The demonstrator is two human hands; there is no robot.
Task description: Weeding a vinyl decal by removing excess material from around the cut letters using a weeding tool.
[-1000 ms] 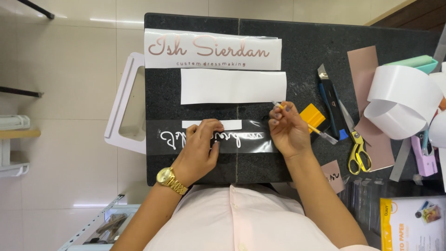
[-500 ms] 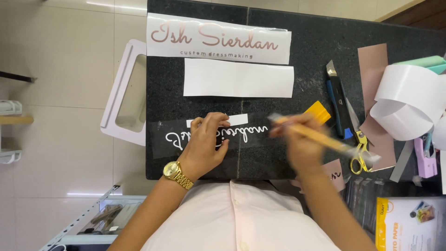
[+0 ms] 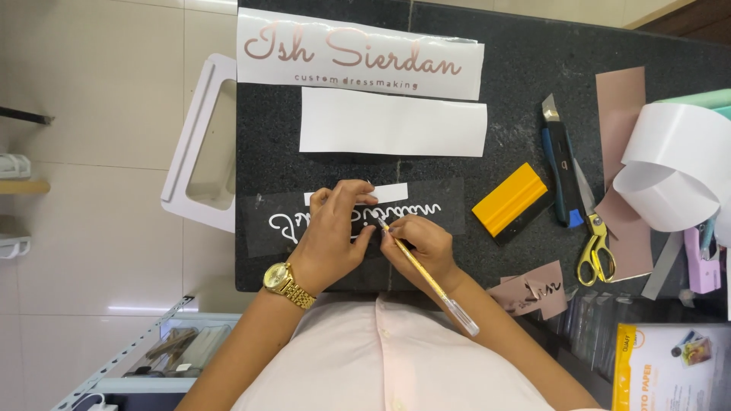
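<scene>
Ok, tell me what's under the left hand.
The left hand presses a dark vinyl strip with white script lettering. The middle letters are covered; a small white strip shows above.

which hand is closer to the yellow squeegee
Right. The right hand, holding a pen-like tool, sits just left of the yellow squeegee in the image. The left hand lies farther away, pressing on the dark lettered strip.

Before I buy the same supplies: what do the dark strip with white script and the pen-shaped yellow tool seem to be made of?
The dark strip with white script looks like thin glossy vinyl film: it lies flat and shows a sheen. The pen-shaped yellow tool, in the right hand, seems to have a metal or lacquered shaft, a clear plastic cap and a fine tip.
</scene>
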